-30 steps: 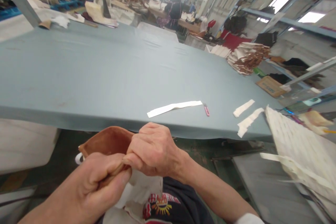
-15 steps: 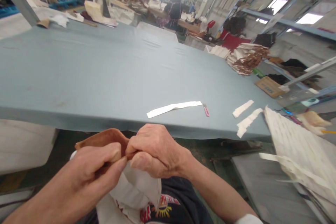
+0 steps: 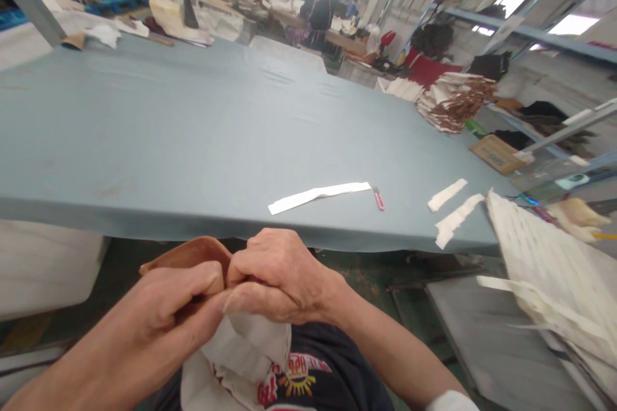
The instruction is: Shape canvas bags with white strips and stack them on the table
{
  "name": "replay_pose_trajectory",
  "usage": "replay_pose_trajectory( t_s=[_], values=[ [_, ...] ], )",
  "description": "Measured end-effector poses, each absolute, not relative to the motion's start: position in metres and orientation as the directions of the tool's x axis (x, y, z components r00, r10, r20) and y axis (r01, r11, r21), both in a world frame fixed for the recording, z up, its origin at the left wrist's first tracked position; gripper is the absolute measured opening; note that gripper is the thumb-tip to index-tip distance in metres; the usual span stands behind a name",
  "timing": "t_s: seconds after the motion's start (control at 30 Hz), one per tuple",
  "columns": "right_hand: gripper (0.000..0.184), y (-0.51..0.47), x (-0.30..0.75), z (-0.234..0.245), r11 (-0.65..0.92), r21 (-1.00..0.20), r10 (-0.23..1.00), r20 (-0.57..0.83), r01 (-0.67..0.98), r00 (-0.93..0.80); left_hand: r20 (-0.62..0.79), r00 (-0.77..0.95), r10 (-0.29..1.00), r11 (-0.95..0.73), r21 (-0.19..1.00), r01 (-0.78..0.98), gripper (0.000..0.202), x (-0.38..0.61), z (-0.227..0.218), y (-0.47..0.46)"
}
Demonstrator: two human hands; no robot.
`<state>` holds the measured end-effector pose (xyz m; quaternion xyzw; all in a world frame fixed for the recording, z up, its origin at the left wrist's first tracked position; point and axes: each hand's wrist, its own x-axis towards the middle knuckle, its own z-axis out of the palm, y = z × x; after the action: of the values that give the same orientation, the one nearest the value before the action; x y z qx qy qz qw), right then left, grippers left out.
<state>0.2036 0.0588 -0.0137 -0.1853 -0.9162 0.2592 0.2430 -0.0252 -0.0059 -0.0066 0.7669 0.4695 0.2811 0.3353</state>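
Observation:
Both fists meet in front of my lap, just below the table's near edge. My left hand (image 3: 168, 308) is closed on a brown leather-like piece (image 3: 193, 252) whose curved part rises behind the fingers. Pressed against it, my right hand (image 3: 279, 276) pinches the same piece; the gripped edge is hidden between the thumbs. White cloth (image 3: 236, 353) hangs under the hands onto my dark printed clothing (image 3: 313, 366); whether it is joined to the brown piece I cannot tell.
The blue-grey table (image 3: 193, 122) bears a white strip (image 3: 318, 196), pink thread snips (image 3: 378, 198) and two ragged pale strips (image 3: 453, 218). A folded stack (image 3: 453, 103) stands at the far right. A pale sheet pile (image 3: 544, 270) lies at right. Another person (image 3: 321, 16) is in the background.
My right hand has shifted slightly left, so its thumb now meets my left thumb and covers the brown edge seen between them before.

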Motion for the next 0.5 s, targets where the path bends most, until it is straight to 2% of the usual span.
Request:
replay_pose_trajectory(
  t_s=[0.1, 0.23, 0.37, 0.5],
  values=[
    [0.051, 0.055, 0.199, -0.017, 0.800, -0.533, 0.490, 0.312, 0.276, -0.814, 0.197, 0.414, 0.889, -0.396, 0.785, 0.476, 0.048, -0.022, -0.003, 0.002],
    [0.059, 0.051, 0.193, -0.020, 0.738, -0.572, 0.581, 0.271, 0.357, -0.768, 0.128, 0.414, 0.901, -0.319, 0.843, 0.433, 0.045, -0.023, -0.001, 0.009],
    [0.059, 0.051, 0.194, -0.022, 0.672, -0.716, 0.517, 0.272, 0.189, -0.811, 0.081, 0.440, 0.895, -0.241, 0.916, 0.321, 0.048, -0.031, -0.001, 0.008],
    [0.052, 0.051, 0.193, -0.021, 0.510, -0.860, 0.504, 0.273, 0.027, -0.820, 0.007, 0.449, 0.893, -0.156, 0.942, 0.296, 0.055, -0.032, -0.003, 0.010]
  ],
)
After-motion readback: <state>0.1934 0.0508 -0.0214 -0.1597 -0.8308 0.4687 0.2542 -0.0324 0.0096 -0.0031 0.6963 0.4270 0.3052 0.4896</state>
